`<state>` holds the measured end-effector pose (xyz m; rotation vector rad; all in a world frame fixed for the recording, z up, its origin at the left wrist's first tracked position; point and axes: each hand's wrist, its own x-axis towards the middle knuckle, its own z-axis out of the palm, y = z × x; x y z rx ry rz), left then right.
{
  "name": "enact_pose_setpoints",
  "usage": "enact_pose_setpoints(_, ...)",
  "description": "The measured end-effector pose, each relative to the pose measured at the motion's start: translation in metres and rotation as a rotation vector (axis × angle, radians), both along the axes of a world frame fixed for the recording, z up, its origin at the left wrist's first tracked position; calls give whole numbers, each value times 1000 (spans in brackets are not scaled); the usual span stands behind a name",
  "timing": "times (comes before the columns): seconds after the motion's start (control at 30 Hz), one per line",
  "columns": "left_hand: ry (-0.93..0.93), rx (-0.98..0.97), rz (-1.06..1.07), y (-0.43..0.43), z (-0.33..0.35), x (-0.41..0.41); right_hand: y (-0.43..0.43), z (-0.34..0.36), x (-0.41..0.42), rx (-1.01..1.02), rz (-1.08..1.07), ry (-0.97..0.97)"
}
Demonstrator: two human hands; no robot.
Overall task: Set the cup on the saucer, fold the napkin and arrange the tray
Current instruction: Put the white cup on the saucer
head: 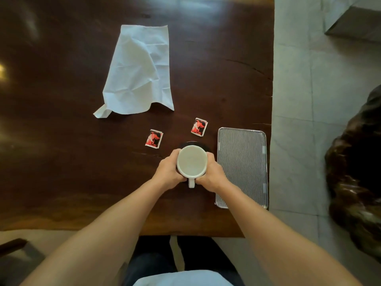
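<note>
Holding the white cup point(192, 161) from both sides, the left hand point(169, 172) and the right hand point(210, 173) are wrapped snugly around it, low in the middle of the frame. The fingers of each hand curl round the cup's wall. The cup's handle points down toward the person. The cup is over a dark saucer point(192, 143); only a thin bit of the saucer's far rim peeks out above the cup, and I cannot tell if the cup is touching it.

Just to the right of the hands lies a striped tray point(243, 162) with a shiny rim, close to the right edge of the dark brown counter point(61, 141). Two small red and black packets lie just above the cup: one packet point(154, 138) to the upper left of it and another packet point(199, 127) a bit higher, near the tray's top corner.

A big white napkin point(140, 71) lies open and crumpled in the upper middle of the frame, well apart from the cup
</note>
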<state>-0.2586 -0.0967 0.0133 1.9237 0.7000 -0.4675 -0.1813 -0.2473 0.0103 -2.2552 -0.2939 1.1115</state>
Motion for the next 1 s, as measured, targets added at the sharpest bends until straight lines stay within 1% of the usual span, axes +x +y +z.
enact_pose_setpoints(0.13,19,5,0,-4,-12,-1,-4,-11,-3,-7,-16,-9)
enact_pose_setpoints(0.27,-6,35,4,-8,-18,-2,-7,-17,-7,24,-47,-39)
enact_pose_setpoints(0.53,-12,35,-2,-6,-23,1,-10,-24,-4,56,-58,-64)
enact_pose_setpoints(0.73,-50,49,-15,-7,-25,4,-7,-29,-9,36,-88,-67)
enact_pose_setpoints(1.0,-28,58,-6,-8,-32,3,-10,-32,-7,26,-46,-69)
